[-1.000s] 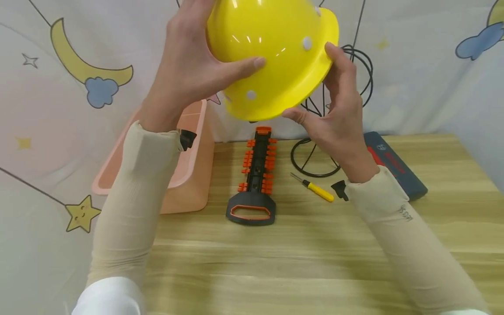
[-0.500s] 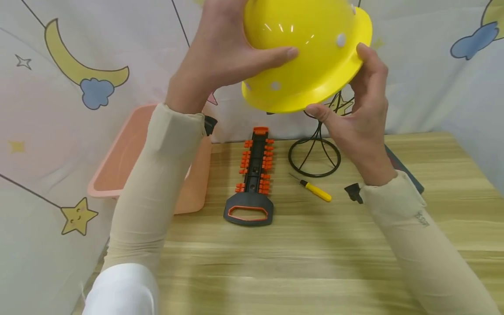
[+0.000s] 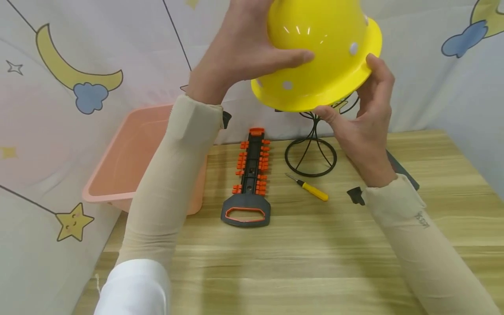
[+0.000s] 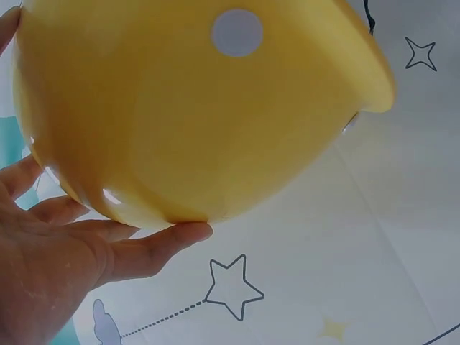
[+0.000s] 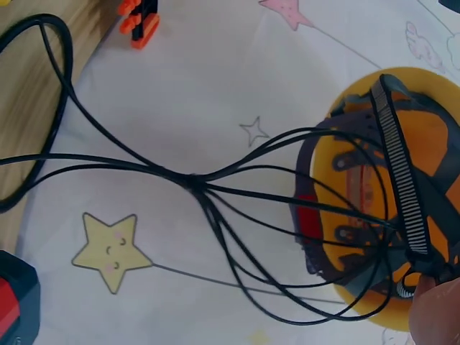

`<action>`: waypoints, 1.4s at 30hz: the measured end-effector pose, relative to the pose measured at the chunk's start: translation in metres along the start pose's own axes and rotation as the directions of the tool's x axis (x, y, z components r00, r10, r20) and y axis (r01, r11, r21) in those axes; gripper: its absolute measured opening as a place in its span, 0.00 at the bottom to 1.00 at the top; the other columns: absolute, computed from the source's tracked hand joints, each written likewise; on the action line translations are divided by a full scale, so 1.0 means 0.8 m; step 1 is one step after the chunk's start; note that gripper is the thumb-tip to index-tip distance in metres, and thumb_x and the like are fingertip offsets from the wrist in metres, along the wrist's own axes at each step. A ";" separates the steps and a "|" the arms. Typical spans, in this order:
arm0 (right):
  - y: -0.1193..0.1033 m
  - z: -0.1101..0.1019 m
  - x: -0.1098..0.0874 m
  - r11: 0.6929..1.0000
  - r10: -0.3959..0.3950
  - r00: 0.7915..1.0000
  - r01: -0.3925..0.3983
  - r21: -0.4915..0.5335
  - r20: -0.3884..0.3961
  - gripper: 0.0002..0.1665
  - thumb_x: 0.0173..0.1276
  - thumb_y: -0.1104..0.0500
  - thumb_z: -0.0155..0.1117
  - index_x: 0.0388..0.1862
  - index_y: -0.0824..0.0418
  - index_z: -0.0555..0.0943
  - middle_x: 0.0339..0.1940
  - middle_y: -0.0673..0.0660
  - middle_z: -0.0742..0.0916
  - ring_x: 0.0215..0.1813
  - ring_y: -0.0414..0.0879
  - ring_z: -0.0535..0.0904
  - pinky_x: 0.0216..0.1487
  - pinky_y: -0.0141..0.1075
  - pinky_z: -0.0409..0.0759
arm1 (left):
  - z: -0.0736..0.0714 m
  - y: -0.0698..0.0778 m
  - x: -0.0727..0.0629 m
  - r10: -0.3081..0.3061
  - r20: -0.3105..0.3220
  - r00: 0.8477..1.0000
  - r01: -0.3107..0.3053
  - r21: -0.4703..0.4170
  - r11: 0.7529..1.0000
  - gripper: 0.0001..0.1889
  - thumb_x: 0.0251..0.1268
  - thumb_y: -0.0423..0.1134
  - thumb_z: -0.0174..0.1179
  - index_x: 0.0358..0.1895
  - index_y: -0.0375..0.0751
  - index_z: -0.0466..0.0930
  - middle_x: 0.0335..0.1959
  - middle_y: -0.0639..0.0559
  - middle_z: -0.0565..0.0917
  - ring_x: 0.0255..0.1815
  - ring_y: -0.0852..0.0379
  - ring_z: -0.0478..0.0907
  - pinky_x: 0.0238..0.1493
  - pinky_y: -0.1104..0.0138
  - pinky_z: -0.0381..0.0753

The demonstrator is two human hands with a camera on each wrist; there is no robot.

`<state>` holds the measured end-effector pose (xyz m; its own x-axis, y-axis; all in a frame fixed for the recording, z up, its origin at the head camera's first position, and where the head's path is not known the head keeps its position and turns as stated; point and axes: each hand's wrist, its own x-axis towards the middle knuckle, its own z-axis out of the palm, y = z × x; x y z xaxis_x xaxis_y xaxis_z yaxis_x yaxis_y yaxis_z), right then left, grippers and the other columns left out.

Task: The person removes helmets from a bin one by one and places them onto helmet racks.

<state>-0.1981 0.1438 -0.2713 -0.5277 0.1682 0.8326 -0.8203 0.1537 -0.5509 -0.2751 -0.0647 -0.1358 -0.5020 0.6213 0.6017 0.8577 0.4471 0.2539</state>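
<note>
A yellow hard hat (image 3: pixel 334 65) is held up in both hands at the top of the head view, its brim tilted. My left hand (image 3: pixel 252 50) grips the dome, fingers spread around it, thumb along the front. At the brim's right side, my right hand (image 3: pixel 368 116) pinches the edge between thumb and fingers. Below and behind the hat stands a black wire stand (image 3: pixel 315 124) on a round base. In the right wrist view, the stand's looped top overlaps the hat's open underside (image 5: pixel 352 165), where a chin strap (image 5: pixel 402 172) and dark headband show.
A pink bin (image 3: pixel 114 197) stands on the left. On the wooden table (image 3: pixel 295 262) lie a black rack with orange clips (image 3: pixel 252 170), a yellow-handled screwdriver (image 3: pixel 315 191) and a dark blue case (image 3: pixel 403 168), partly hidden behind the right arm. A patterned cloth (image 3: pixel 149 65) hangs behind.
Both hands have carried the hard hat to the right, and it now overlaps the wire stand's upper part in the head view. The right arm covers more of the blue case.
</note>
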 end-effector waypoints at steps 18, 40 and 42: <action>0.022 -0.010 -0.045 0.993 0.122 0.988 -0.122 0.000 -0.098 0.59 0.57 0.44 0.87 0.76 0.66 0.63 0.74 0.56 0.81 0.73 0.52 0.79 0.81 0.43 0.73 | 0.038 -0.013 0.028 0.013 0.154 0.988 -0.027 0.090 0.996 0.53 0.58 0.63 0.77 0.84 0.48 0.64 0.82 0.53 0.69 0.75 0.60 0.71 0.76 0.75 0.73; 0.041 0.039 -0.105 0.969 0.227 0.897 -0.246 -0.002 -0.379 0.58 0.54 0.45 0.89 0.73 0.64 0.63 0.70 0.56 0.81 0.72 0.48 0.79 0.79 0.41 0.74 | 0.062 -0.006 0.032 0.001 0.322 0.947 -0.043 0.124 0.991 0.47 0.65 0.64 0.70 0.85 0.57 0.63 0.92 0.52 0.50 0.94 0.45 0.36 0.89 0.65 0.47; 0.042 0.036 -0.106 0.971 0.216 0.902 -0.238 -0.014 -0.373 0.58 0.55 0.46 0.88 0.73 0.64 0.63 0.69 0.55 0.82 0.71 0.48 0.80 0.77 0.41 0.75 | 0.061 -0.003 0.030 0.001 0.314 0.949 -0.045 0.135 0.990 0.47 0.65 0.63 0.71 0.85 0.56 0.64 0.92 0.51 0.50 0.94 0.45 0.37 0.89 0.66 0.49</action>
<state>-0.1868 0.1065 -0.3587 -0.5705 0.5486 0.6112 -0.6680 0.1230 -0.7339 -0.2951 -0.0192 -0.1590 -0.5110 0.7924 0.3331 0.8567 0.5014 0.1214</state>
